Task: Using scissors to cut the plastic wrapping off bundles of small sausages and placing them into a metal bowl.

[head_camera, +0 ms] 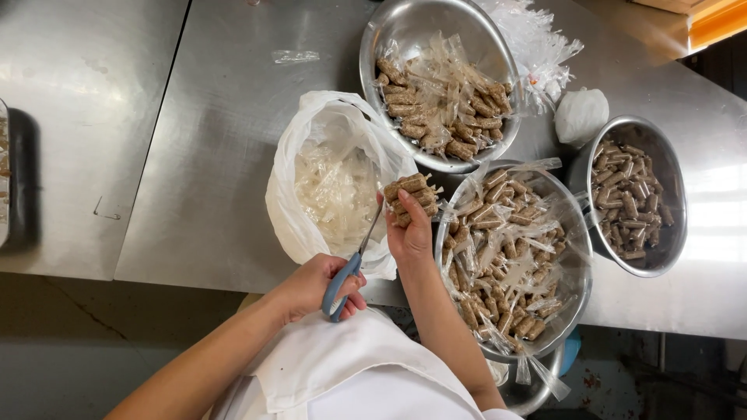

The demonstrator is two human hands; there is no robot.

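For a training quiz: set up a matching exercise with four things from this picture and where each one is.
Things:
1. scissors
2. white plastic bag
3. small packet of brown sticks
4. bowl of unwrapped brown sticks

Places:
A. far right on the steel table
B. held up in the right hand
C. in the left hand, blades toward the packet
D. open on the table, holding clear wrappers

Pairs: 1-C, 2-D, 3-B, 4-A
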